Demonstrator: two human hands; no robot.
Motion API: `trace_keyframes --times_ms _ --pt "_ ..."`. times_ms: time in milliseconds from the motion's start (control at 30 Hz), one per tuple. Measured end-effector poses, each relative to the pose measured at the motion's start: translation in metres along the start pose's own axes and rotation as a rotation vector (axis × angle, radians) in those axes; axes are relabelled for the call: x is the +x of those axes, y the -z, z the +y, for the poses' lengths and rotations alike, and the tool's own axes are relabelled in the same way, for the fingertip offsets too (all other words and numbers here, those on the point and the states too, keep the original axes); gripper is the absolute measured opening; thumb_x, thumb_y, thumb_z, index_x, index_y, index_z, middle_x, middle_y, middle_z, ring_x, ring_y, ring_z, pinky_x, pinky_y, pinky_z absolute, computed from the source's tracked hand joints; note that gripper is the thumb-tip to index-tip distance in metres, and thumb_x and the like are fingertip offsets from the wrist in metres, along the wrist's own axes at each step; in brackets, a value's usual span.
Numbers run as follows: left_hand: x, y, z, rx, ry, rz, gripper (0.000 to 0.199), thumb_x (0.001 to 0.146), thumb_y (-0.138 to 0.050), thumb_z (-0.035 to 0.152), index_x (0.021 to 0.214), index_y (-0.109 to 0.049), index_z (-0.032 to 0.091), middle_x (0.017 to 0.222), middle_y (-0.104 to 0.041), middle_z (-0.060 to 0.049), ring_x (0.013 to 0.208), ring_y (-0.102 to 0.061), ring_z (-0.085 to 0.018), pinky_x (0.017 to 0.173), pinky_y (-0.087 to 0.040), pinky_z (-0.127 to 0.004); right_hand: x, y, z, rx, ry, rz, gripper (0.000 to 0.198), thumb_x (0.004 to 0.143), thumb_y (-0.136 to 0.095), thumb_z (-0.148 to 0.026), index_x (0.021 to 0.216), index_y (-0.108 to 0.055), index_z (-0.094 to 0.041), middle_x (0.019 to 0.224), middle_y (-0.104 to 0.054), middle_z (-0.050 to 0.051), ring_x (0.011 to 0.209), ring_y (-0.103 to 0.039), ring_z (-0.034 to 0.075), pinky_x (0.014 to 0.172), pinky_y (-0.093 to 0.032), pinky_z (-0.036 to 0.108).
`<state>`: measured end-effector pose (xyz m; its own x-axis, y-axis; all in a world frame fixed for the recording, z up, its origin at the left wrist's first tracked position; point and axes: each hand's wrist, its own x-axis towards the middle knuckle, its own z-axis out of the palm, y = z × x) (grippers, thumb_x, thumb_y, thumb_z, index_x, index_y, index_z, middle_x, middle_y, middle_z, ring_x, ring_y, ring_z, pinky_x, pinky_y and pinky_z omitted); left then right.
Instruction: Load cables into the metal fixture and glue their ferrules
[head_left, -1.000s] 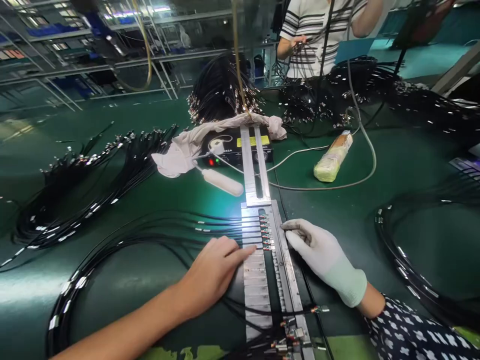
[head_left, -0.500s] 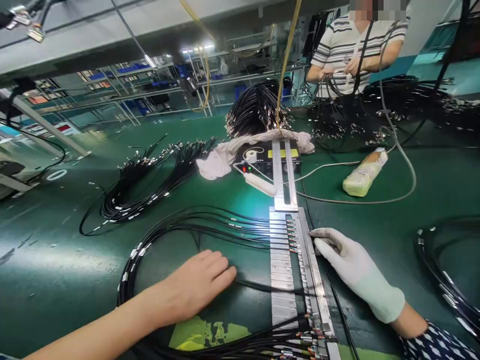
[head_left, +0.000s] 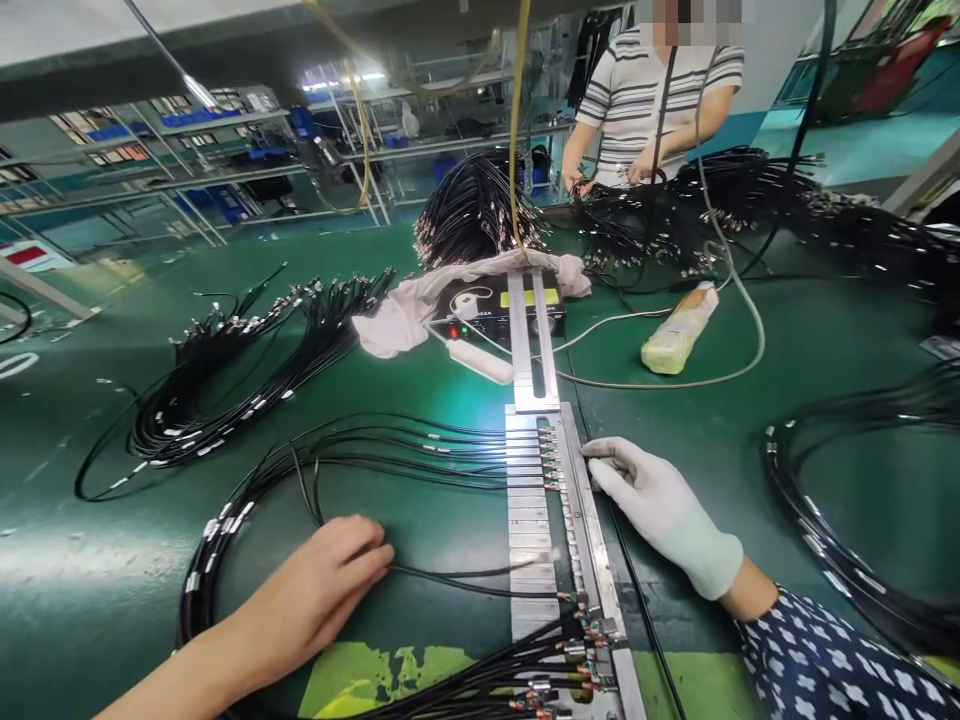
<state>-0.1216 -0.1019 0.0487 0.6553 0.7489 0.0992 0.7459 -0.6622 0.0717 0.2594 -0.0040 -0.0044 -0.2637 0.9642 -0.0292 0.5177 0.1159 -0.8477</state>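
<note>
Glossy green tabletop (head_left: 75, 600) supports a slotted silver metal jig (head_left: 529, 520), its far row of black cables (head_left: 480, 466) left seated as the bare left hand (head_left: 330, 578) withdraws, pinching two nearer cables (head_left: 487, 589); the white-gloved right hand (head_left: 664, 510) curls at the jig's edge, grip unclear.

No text reads clearly: the white lettering on the box (head_left: 496, 303) is blurred, and its yellow label (head_left: 528, 298) cannot be made out.

cables (head_left: 480, 675) lie across the fixture (head_left: 532, 545), the box (head_left: 499, 322) behind it.
</note>
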Motion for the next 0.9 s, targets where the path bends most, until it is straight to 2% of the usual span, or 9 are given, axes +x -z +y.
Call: trace_keyframes --times_ms 200,333,433,533,667,800,900 --pt "0.016 -0.007 0.006 -0.066 0.092 0.021 0.022 0.091 -0.047 0.017 0.108 -0.06 0.021 0.101 -0.06 -0.006 0.094 -0.054 -0.019 0.084 -0.045 -0.033 0.0 0.001 -0.001 -0.006 0.001 0.012 0.024 0.091 -0.051 -0.039 0.104 -0.065 -0.023 0.098 -0.071 0.004 0.089 -0.066 0.021 0.084 -0.054 0.035" --pt "0.047 -0.022 0.04 -0.125 0.086 -0.009 0.027 0.091 -0.046 0.016 0.117 -0.054 0.019 0.103 -0.061 -0.007 0.092 -0.054 -0.022 0.082 -0.046 -0.036 0.0 0.0 -0.001 -0.007 0.007 0.014 0.025 0.091 -0.051 -0.038 0.105 -0.065 -0.023 0.097 -0.07 0.004 0.09 -0.066 0.021 0.084 -0.054 0.034" --pt "0.071 -0.036 0.068 -0.202 0.054 -0.015 0.029 0.092 -0.043 0.015 0.12 -0.05 0.019 0.1 -0.062 -0.007 0.084 -0.055 -0.02 0.075 -0.048 -0.033 0.001 -0.001 0.0 -0.015 0.015 0.017 0.024 0.092 -0.049 -0.037 0.105 -0.065 -0.023 0.095 -0.07 0.003 0.089 -0.066 0.02 0.083 -0.054 0.033" --pt "0.083 -0.044 0.083 -0.288 0.038 -0.02 0.03 0.093 -0.037 0.01 0.119 -0.049 0.019 0.099 -0.061 -0.007 0.084 -0.056 -0.018 0.074 -0.05 -0.029 0.001 -0.001 0.0 -0.03 0.019 0.024 0.024 0.092 -0.048 -0.037 0.104 -0.065 -0.024 0.094 -0.07 0.003 0.088 -0.066 0.019 0.083 -0.054 0.032" --pt "0.084 -0.046 0.076 -0.394 0.04 0.026 0.027 0.095 -0.036 0.01 0.116 -0.051 0.019 0.095 -0.059 -0.006 0.082 -0.056 -0.014 0.072 -0.049 -0.023 0.001 0.0 -0.002 -0.045 0.009 0.021 0.024 0.092 -0.049 -0.036 0.103 -0.066 -0.024 0.095 -0.07 0.003 0.087 -0.066 0.019 0.08 -0.054 0.032" --pt "0.09 -0.045 0.049 -0.405 0.028 0.11 0.026 0.095 -0.038 0.011 0.115 -0.054 0.018 0.085 -0.057 -0.004 0.075 -0.053 -0.014 0.066 -0.046 -0.023 0.001 0.001 -0.005 -0.064 -0.003 0.023 0.023 0.091 -0.05 -0.036 0.102 -0.066 -0.024 0.097 -0.07 0.003 0.088 -0.065 0.02 0.08 -0.053 0.033" --pt "0.098 -0.042 0.032 -0.4 0.006 0.119 0.031 0.096 -0.039 0.011 0.122 -0.052 0.018 0.083 -0.056 -0.003 0.072 -0.052 -0.012 0.064 -0.045 -0.021 0.002 0.001 -0.005 -0.077 -0.002 0.022 0.022 0.091 -0.05 -0.035 0.1 -0.066 -0.024 0.098 -0.07 0.003 0.088 -0.065 0.02 0.08 -0.053 0.033"
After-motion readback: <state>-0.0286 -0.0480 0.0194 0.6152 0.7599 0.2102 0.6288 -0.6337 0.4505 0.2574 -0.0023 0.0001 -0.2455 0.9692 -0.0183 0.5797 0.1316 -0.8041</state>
